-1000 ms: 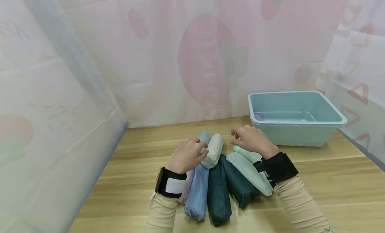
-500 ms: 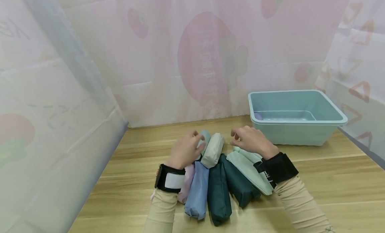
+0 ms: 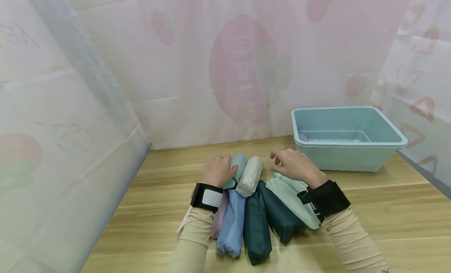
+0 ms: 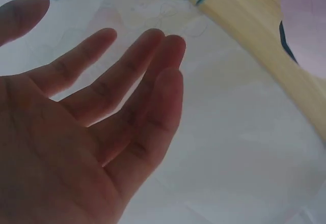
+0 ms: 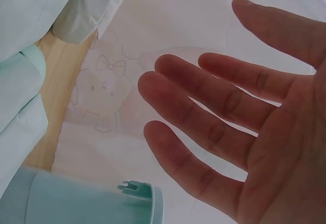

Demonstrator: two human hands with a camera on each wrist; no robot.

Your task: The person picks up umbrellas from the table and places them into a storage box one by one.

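Now: Both Hands Loose Over the Pouches

Left hand rests with relaxed fingers on the pale-blue pouch. Right hand, fingers loose and holding nothing, hovers above the mint pouch, near the basin.

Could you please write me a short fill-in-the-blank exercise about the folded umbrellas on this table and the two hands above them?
1. The folded umbrellas lie on a ____ table.
2. The tub at the back right is pale ____.
3. The left hand and right hand both hold ____.

Missing words: wooden; blue-green; nothing
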